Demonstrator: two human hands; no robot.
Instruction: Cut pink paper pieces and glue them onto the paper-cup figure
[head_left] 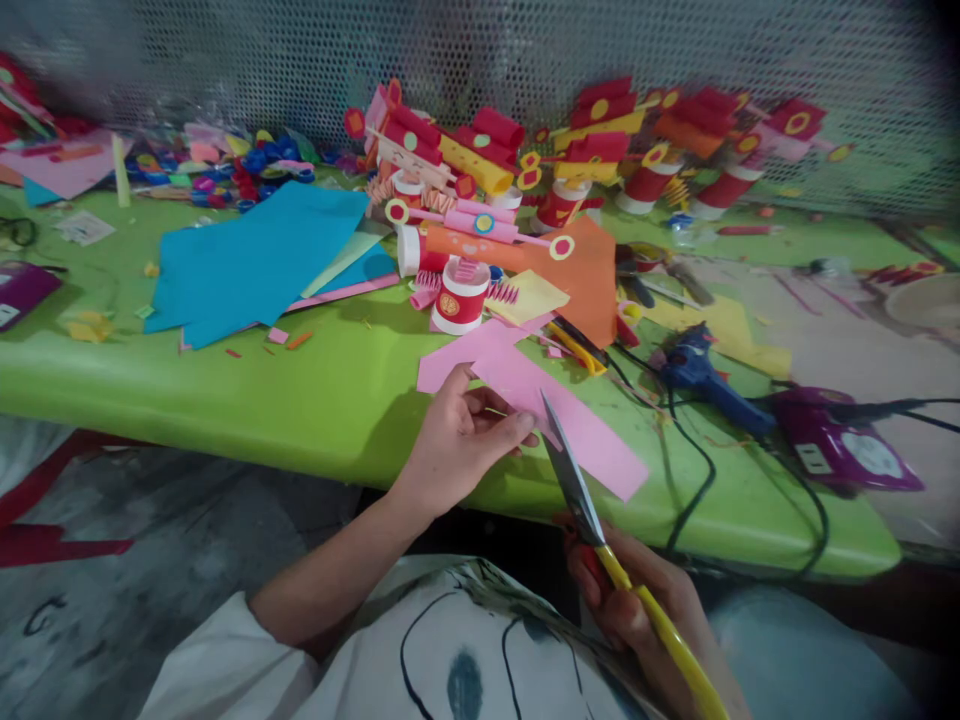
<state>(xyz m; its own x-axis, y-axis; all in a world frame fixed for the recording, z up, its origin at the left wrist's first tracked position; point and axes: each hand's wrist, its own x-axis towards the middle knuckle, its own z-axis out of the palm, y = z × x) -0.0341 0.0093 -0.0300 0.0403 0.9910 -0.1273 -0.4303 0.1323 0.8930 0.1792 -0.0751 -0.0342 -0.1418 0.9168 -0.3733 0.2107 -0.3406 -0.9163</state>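
Scissors (611, 567) sit in right hand (671, 588), fingers wrapped round handles. Left hand (456, 448) pinches pink paper (581, 425) by its near edge, over the bench (322, 400) front. Should handle light, floppy, easily creased; best held flat near the cut.

No text or number is legible: the red-and-white cup (460, 300) bears a round gold emblem, the purple unit (832, 412) right of the cup carries a pale label (870, 452) too blurred to read, and the floor (202, 560) lower left of the cup shows an indistinct dark mark (45, 615).
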